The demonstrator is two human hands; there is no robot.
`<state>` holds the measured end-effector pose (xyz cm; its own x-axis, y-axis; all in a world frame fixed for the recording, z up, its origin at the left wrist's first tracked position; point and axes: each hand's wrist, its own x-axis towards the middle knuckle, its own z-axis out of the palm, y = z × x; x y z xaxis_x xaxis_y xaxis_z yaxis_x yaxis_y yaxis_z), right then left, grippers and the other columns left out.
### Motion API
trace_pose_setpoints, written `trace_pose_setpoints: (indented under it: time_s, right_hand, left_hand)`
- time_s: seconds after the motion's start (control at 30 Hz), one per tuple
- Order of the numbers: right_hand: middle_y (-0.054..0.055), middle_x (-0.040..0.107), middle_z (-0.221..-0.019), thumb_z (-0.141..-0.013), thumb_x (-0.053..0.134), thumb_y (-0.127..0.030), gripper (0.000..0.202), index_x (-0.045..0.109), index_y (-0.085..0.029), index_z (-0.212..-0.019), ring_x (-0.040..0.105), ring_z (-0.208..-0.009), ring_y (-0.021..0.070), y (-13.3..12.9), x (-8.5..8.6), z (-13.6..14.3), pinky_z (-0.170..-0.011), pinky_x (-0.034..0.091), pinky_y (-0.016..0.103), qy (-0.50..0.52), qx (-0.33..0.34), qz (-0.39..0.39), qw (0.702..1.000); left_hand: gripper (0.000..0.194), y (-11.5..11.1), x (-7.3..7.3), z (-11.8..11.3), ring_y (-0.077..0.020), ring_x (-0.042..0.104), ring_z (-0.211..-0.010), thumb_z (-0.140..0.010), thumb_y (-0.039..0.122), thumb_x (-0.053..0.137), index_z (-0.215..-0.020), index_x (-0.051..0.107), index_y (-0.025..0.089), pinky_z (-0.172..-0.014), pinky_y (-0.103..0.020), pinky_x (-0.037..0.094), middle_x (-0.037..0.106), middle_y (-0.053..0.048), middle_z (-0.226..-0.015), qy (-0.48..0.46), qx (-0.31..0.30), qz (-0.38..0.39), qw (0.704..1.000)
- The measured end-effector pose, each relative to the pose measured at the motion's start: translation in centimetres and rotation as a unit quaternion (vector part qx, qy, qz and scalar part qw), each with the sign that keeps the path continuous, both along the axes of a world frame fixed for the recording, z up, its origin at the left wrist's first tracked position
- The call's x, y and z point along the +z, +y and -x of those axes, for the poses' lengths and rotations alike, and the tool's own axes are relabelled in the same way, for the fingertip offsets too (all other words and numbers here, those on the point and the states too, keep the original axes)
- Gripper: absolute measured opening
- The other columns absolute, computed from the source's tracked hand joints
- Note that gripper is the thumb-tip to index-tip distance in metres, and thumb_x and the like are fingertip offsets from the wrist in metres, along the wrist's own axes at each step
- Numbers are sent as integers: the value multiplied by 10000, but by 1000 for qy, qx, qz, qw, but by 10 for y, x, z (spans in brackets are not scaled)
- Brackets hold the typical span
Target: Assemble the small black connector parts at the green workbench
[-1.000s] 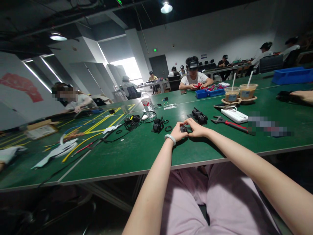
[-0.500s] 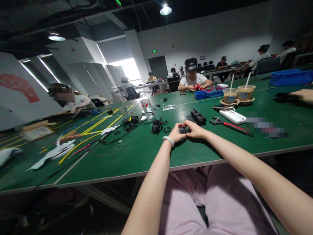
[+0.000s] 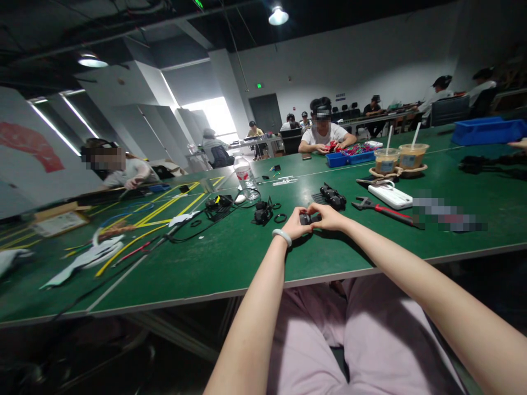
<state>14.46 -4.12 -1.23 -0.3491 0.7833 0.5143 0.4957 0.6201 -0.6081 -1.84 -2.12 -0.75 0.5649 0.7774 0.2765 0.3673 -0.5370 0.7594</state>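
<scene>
Just above the green table top, my left hand [image 3: 297, 224], with a pale bracelet at the wrist, pinches a small black part [image 3: 305, 218]. My right hand [image 3: 328, 218] closes on the same part from the other side. Fingers cover much of it, so its exact kind cannot be made out. Behind my hands lies a black ribbed device [image 3: 332, 197]. Left of them are a black bulky component [image 3: 262, 213] and a black ring [image 3: 280, 218].
An adjustable wrench [image 3: 387, 212], a white power bank [image 3: 391, 196] and two drink cups [image 3: 413, 157] stand right. A water bottle [image 3: 246, 178], cables and a yellow strip [image 3: 123, 250] are left. Blue bins [image 3: 337, 159] sit by a co-worker [image 3: 323, 131] opposite.
My hands stay together on the small black part, which looks slightly turned. At the far right, another person's hand has drawn back from a black object. The view has shifted slightly.
</scene>
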Motion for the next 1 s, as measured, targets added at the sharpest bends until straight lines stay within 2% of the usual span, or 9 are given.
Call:
trace_pose_setpoints:
  time_s: [0.27,1.0]
  right_hand:
    - [38,593,-884,-529,634,-211,374,539,-158,-886,550,-836,153,2,-1,-2,-752,421,313,14,0,39,999]
    - [30,591,-883,-560,609,-208,360,547,-160,-912,546,-826,146,2,0,-4,-755,422,314,11,22,53,998]
  left_hand:
    - [569,-1,1,0,-157,455,-883,-512,159,635,-1009,358,138,-803,-314,373,443,-47,-966,4,2,3,1000]
    - [559,-4,3,-1,-156,461,-877,-500,146,623,-1001,375,136,-805,-315,369,460,-45,-961,-4,4,9,1000]
